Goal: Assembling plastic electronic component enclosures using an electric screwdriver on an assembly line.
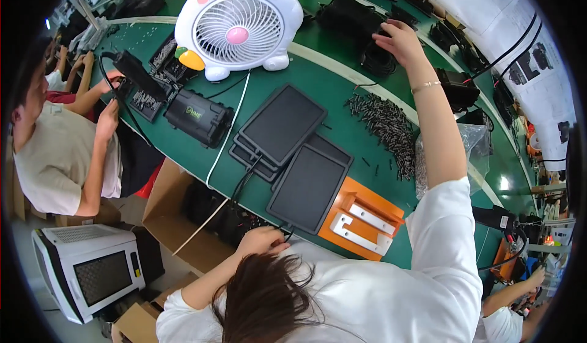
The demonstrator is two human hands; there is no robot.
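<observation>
My right hand [400,40] reaches out to the far side of the bench, fingers stretched and apart, just above a coil of black cable [379,60]. It holds nothing that I can see. At the near bench edge my left hand [263,240] is closed with bent fingers on a short black cable [288,228] that comes from a flat black panel [310,187]. Another black panel [281,123] lies farther off, stacked on similar panels. Right of the near panel, an orange fixture [358,221] carries white blocks.
A pile of small black screws or pins [388,129] lies right of the panels. A white fan [237,31] stands at the back, near a black case [199,117]. An open cardboard box [165,214] sits below the edge. A co-worker [67,141] works at left.
</observation>
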